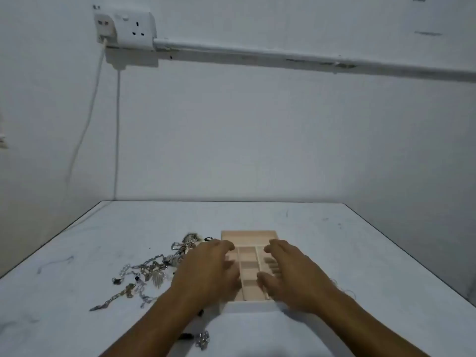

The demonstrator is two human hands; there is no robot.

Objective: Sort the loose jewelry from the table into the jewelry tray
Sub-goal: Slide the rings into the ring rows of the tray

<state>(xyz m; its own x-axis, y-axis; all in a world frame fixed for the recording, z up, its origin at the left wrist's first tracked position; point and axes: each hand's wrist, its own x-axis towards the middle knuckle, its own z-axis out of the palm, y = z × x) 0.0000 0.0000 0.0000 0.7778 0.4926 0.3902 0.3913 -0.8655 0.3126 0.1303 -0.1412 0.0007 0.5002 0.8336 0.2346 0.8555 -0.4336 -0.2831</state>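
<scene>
1. Lower centre of the frame: pale pink rectangular jewelry tray (248, 235) with small divided compartments, lying flat on the white tabletop (334, 240). No jewelry visible in the compartments left uncovered.
2. Just beside the tray's left edge and trailing toward the lower left: tangled heap of silver chains and pendants (146, 269). Apart from it, at the bottom edge of the frame: small silver link piece (203, 340) next to a dark item (186, 336) too blurred to name.
3. Over the tray's left side: left hand (208, 271), fingers loosely spread and a little blurred, pinching nothing that can be seen.
4. Over the tray's right side: right hand (296, 274), fingers likewise spread and relaxed, holding nothing. Impossible to tell whether touching the tray.
5. Judged step: the very start, probably settling or squaring the tray, with sorting not yet begun.
6. Next move, as a guess: reaching left to the heap, pinching one chain free of the tangle, lifting slowly to avoid dragging its neighbours, then lowering it into a fitting compartment.
</scene>
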